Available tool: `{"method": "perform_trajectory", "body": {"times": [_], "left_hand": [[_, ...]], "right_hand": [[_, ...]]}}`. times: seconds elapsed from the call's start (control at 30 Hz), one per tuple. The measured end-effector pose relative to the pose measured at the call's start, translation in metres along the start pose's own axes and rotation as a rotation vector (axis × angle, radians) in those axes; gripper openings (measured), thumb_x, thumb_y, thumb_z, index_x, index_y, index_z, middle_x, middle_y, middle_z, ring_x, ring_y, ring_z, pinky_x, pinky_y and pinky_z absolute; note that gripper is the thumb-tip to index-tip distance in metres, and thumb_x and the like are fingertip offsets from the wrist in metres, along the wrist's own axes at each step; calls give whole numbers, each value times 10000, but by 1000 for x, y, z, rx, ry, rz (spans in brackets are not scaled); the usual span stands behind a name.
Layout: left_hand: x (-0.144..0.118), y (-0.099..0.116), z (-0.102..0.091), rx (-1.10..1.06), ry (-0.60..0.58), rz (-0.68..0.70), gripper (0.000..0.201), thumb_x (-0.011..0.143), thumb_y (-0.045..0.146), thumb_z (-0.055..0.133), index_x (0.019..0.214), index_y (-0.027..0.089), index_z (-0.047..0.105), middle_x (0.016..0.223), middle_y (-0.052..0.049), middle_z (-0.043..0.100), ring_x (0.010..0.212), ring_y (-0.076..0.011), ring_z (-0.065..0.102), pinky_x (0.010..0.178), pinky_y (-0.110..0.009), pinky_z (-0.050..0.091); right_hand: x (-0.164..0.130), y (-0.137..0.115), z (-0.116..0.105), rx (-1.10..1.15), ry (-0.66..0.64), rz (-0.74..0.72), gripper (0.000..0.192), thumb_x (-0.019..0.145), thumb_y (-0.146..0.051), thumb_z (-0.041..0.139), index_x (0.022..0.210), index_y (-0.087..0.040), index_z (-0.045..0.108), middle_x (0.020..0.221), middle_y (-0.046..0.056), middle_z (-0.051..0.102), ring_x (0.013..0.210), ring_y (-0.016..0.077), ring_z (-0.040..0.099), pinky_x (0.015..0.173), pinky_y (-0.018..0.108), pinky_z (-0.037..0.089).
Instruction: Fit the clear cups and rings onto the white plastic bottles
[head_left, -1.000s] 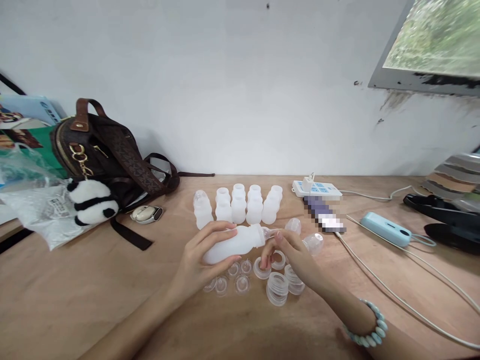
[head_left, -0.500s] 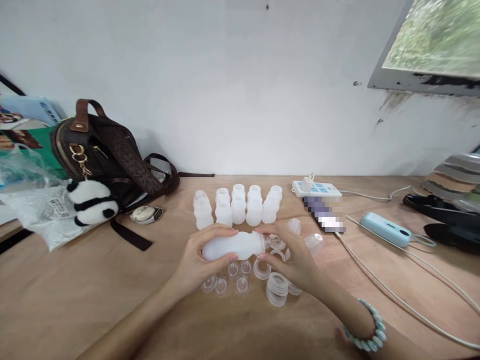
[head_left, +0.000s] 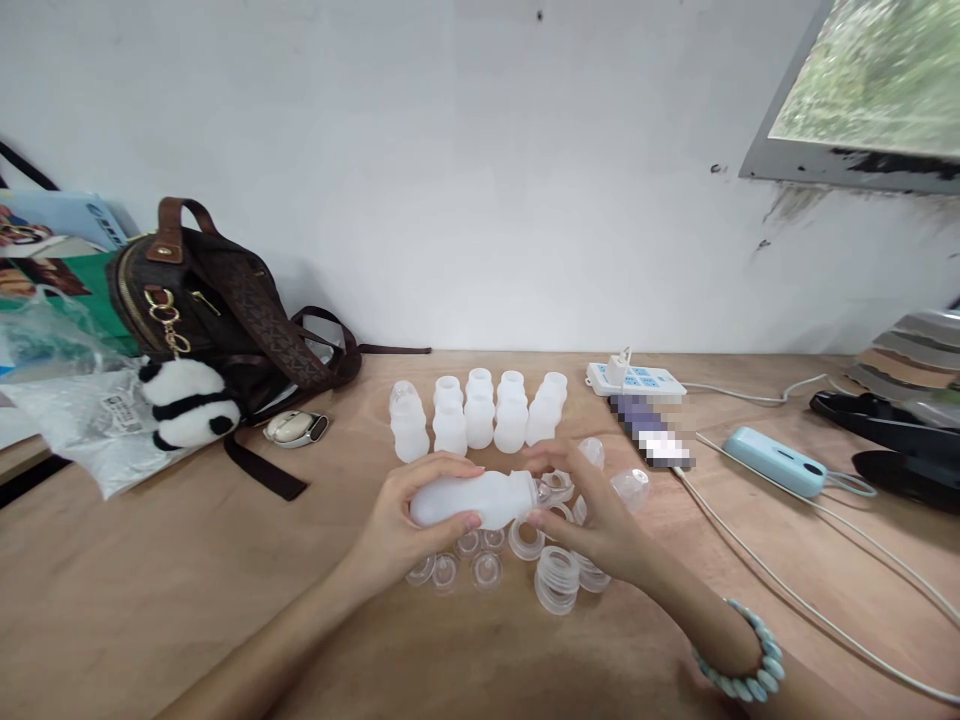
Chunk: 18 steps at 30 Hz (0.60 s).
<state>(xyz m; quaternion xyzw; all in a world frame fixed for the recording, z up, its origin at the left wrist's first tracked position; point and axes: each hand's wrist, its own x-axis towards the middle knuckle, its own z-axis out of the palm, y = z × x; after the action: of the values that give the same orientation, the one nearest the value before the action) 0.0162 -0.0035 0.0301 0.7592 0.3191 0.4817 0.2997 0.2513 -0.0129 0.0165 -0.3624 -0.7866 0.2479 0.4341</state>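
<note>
Lying nearest me on the grainy wooden table (head_left: 150,600) are stacked clear ribbed rings (head_left: 556,580) and small glossy domed caps (head_left: 465,560). Just above them my left hand (head_left: 397,530) wraps a frosted white plastic bottle (head_left: 472,498) held sideways, while my right hand (head_left: 592,520) pinches its neck end. Farther back stand matching rounded bottles (head_left: 480,415) in a row.

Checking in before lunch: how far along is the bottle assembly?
Early on. The left hand holds one white plastic bottle sideways while the right hand works at its neck. Five open white bottles stand behind; the clear teats and the stacked clear rings lie loose on the wooden table.
</note>
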Motion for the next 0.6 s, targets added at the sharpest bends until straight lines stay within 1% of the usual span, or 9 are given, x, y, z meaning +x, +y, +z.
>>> {"method": "perform_trajectory", "body": {"times": [0.03,0.07,0.13,0.2,0.27,0.3,0.37,0.47,0.6], "left_hand": [[0,1,0,-5,-9,2,239,737,220,762,975,199,748,963,-74,760,880,-230,715,777,-340,583],[0,2,1,-12,-15,2,239,732,220,766,969,199,750,959,-72,759,870,-227,714,774,-336,582],[-1,2,0,-30,-18,-20,230,727,228,765,955,197,754,949,-70,763,850,-227,716,757,-329,583],[-1,2,-1,-54,-13,-67,217,735,240,752,946,191,754,935,-71,773,827,-230,723,717,-317,586],[0,1,-2,-81,-8,-117,206,757,253,731,951,186,749,914,-69,780,783,-223,728,656,-294,586],[0,1,-2,-92,-12,-127,201,770,260,721,954,185,746,904,-67,781,760,-217,728,631,-283,584],[-1,1,-1,-93,-33,-93,195,786,274,718,959,185,739,896,-65,776,745,-210,727,620,-278,585],[-5,3,2,43,-57,95,248,783,270,755,1015,194,714,973,-75,752,843,-221,724,727,-317,597],[-15,-1,2,375,-86,493,374,823,229,738,1176,164,633,1119,-143,714,982,-234,695,830,-348,587]], "right_hand": [[0,1,0,2,-14,26,238,917,-374,571,1115,-244,548,995,58,633,938,230,594,798,365,488],[-1,1,-1,15,-24,50,206,952,-393,509,1076,-241,572,973,58,644,936,231,599,781,358,488],[-1,0,-3,68,-35,54,255,991,-417,423,1098,-241,574,1009,66,659,982,235,607,806,360,490],[0,-3,-4,105,-47,-8,314,962,-431,495,1215,-246,514,1145,83,638,1072,243,592,882,377,482],[2,-6,-5,70,-49,-95,418,893,-384,623,1257,-249,471,1189,86,619,1079,241,587,904,373,477],[2,-7,-4,34,-43,-129,431,862,-349,661,1238,-246,476,1155,82,629,1034,232,597,872,359,485],[2,-8,-2,-39,-7,-157,337,833,-315,672,1124,-232,522,998,58,655,865,202,609,748,319,492],[1,-4,5,-54,47,-82,192,826,-379,623,888,-217,540,740,4,597,638,159,532,589,285,426],[1,2,11,66,19,85,288,873,-436,500,696,-211,474,578,-38,444,540,126,414,516,266,319]]}}
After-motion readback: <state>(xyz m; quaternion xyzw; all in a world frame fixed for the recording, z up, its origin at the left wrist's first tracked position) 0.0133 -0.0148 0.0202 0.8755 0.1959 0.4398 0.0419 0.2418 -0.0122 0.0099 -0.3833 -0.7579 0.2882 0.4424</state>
